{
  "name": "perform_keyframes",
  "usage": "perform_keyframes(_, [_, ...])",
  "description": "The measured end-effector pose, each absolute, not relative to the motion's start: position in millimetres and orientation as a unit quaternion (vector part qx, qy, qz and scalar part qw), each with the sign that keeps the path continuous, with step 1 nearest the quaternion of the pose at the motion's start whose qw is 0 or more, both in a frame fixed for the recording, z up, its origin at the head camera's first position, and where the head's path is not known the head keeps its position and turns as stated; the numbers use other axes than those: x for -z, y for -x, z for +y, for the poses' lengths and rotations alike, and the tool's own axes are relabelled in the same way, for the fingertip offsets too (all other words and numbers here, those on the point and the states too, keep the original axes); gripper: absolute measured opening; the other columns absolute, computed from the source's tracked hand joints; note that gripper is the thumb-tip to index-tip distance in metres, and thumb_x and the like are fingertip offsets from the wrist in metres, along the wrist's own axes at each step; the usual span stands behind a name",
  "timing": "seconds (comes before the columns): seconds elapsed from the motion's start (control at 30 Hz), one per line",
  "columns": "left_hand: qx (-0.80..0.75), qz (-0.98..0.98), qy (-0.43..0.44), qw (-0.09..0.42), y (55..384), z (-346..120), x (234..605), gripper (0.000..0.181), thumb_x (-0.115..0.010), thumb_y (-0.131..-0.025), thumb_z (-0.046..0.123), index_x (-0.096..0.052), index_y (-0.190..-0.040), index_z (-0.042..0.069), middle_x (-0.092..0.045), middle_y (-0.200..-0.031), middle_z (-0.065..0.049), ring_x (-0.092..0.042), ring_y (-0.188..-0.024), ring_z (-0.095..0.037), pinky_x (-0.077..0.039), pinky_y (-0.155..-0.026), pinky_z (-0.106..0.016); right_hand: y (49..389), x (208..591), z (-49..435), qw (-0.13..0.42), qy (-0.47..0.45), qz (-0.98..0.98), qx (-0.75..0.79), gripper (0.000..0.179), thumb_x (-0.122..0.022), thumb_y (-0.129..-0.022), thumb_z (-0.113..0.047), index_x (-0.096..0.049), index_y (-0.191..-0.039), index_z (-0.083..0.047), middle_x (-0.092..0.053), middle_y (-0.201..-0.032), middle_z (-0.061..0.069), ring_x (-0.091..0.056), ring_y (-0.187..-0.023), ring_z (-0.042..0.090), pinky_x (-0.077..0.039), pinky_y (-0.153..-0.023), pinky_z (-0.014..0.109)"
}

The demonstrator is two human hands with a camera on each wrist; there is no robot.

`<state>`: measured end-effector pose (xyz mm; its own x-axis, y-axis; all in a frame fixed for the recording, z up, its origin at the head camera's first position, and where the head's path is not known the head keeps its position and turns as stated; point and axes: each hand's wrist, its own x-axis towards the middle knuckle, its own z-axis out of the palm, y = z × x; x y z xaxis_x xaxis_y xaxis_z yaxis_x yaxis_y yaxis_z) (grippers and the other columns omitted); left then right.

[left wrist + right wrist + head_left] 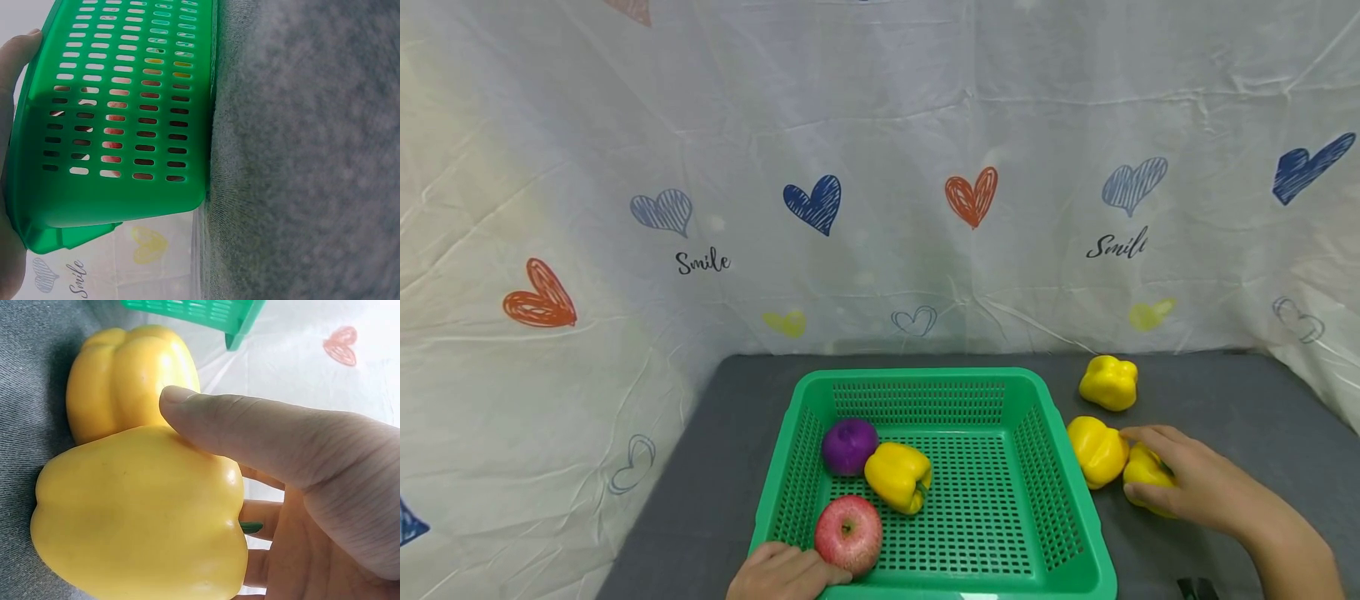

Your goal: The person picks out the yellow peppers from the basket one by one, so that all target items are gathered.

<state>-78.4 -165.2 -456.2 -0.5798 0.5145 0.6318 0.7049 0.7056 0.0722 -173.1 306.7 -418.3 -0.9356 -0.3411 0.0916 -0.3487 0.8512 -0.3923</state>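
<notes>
My right hand point(1210, 487) grips a yellow bell pepper point(1144, 468) on the dark cloth right of the basket. In the right wrist view, the thumb lies along the upper side of this pepper point(137, 512), its green stem toward the palm. A second yellow bell pepper point(1097, 452) sits beside it, close to the basket's wall. My left hand point(786, 573) holds the near-left rim of the green plastic basket point(925, 375), close to a red apple point(848, 533) inside. Also in the basket are a yellow bell pepper point(895, 477) and a round purple item point(850, 446).
Farther back on the right stands another yellow bell pepper point(1108, 383). The grey cloth point(700, 492) covers the table, and a white curtain point(880, 275) with printed hearts hangs behind and at the left. A small black object point(1197, 588) shows at the bottom edge.
</notes>
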Motion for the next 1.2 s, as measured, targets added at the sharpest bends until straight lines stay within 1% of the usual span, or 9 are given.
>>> perform_keyframes(0.13, [0.163, -0.875, 0.348, 0.294, 78.1, -164.6, 455.1, 0.022, -0.047, -0.088, 0.050, -0.060, -0.091, 0.033, -0.051, -0.081, 0.026, -0.042, -0.066, 0.007, -0.031, -0.072, -0.015, 173.4, 417.7, 307.0, 0.003, -0.174, -0.964, -0.201, 0.061, -0.074, -0.072, -0.039, -0.054, -0.119, -0.006, -0.052, -0.114, 0.016, -0.050, -0.100, 0.033, -0.041, -0.078, 0.051])
perform_keyframes(0.23, [0.163, -0.876, 0.350, 0.291, 78.3, -165.0, 454.4, 0.021, -0.048, -0.087, 0.049, -0.060, -0.092, 0.033, -0.051, -0.081, 0.026, -0.043, -0.066, 0.007, -0.031, -0.071, -0.015, 173.1, 418.2, 307.4, 0.007, -0.176, -0.963, -0.202, 0.061, -0.074, -0.072, -0.039, -0.054, -0.119, -0.006, -0.052, -0.114, 0.015, -0.050, -0.100, 0.032, -0.040, -0.078, 0.050])
perform_keyframes(0.37, [0.156, -0.876, 0.353, 0.290, 78.5, -165.2, 453.9, 0.020, -0.048, -0.088, 0.049, -0.060, -0.092, 0.033, -0.051, -0.081, 0.026, -0.043, -0.066, 0.007, -0.031, -0.071, -0.016, 172.1, 419.4, 307.4, 0.015, -0.183, -0.961, -0.204, 0.061, -0.074, -0.072, -0.039, -0.054, -0.118, -0.005, -0.053, -0.114, 0.015, -0.050, -0.101, 0.033, -0.040, -0.078, 0.050])
perform_keyframes(0.7, [0.157, -0.876, 0.347, 0.295, 77.7, -164.3, 454.2, 0.022, -0.046, -0.088, 0.050, -0.060, -0.092, 0.033, -0.050, -0.080, 0.027, -0.041, -0.065, 0.008, -0.030, -0.071, -0.015, 173.7, 417.4, 307.2, 0.007, -0.175, -0.964, -0.202, 0.061, -0.073, -0.072, -0.040, -0.054, -0.118, -0.005, -0.053, -0.114, 0.015, -0.049, -0.102, 0.032, -0.040, -0.079, 0.050])
perform_keyframes(0.83, [0.148, -0.879, 0.347, 0.292, 77.1, -164.0, 453.7, 0.018, -0.047, -0.089, 0.046, -0.060, -0.091, 0.033, -0.047, -0.077, 0.026, -0.040, -0.065, 0.008, -0.029, -0.070, -0.014, 173.5, 417.1, 306.8, 0.009, -0.181, -0.962, -0.205, 0.060, -0.074, -0.072, -0.039, -0.055, -0.118, -0.005, -0.053, -0.114, 0.015, -0.050, -0.101, 0.033, -0.040, -0.078, 0.051])
perform_keyframes(0.93, [0.149, -0.880, 0.347, 0.287, 76.2, -164.2, 453.2, 0.017, -0.048, -0.089, 0.044, -0.060, -0.091, 0.032, -0.048, -0.079, 0.026, -0.041, -0.066, 0.007, -0.029, -0.070, -0.014, 173.3, 417.2, 306.8, 0.007, -0.183, -0.961, -0.206, 0.059, -0.074, -0.073, -0.038, -0.055, -0.118, -0.005, -0.053, -0.113, 0.015, -0.050, -0.101, 0.033, -0.041, -0.078, 0.051])
perform_keyframes(1.07, [0.149, -0.875, 0.352, 0.298, 77.2, -163.9, 453.3, 0.021, -0.046, -0.090, 0.046, -0.061, -0.090, 0.031, -0.050, -0.079, 0.025, -0.041, -0.065, 0.007, -0.030, -0.070, -0.014, 173.1, 417.5, 306.8, 0.012, -0.185, -0.961, -0.203, 0.057, -0.074, -0.073, -0.036, -0.055, -0.117, -0.005, -0.054, -0.113, 0.013, -0.051, -0.100, 0.031, -0.041, -0.077, 0.049])
perform_keyframes(1.1, [0.145, -0.876, 0.350, 0.299, 77.4, -163.4, 453.4, 0.020, -0.046, -0.090, 0.045, -0.061, -0.089, 0.032, -0.048, -0.077, 0.025, -0.040, -0.065, 0.007, -0.029, -0.070, -0.014, 173.0, 417.4, 306.7, 0.014, -0.186, -0.961, -0.204, 0.056, -0.073, -0.074, -0.035, -0.055, -0.117, -0.005, -0.054, -0.113, 0.013, -0.051, -0.100, 0.031, -0.041, -0.077, 0.049])
perform_keyframes(1.2, [0.145, -0.873, 0.347, 0.311, 78.3, -162.9, 454.1, 0.021, -0.045, -0.090, 0.046, -0.060, -0.088, 0.032, -0.048, -0.077, 0.026, -0.039, -0.064, 0.007, -0.029, -0.070, -0.015, 172.9, 416.6, 306.4, 0.026, -0.195, -0.958, -0.207, 0.054, -0.074, -0.074, -0.034, -0.056, -0.117, -0.006, -0.054, -0.112, 0.012, -0.051, -0.099, 0.031, -0.041, -0.076, 0.050])
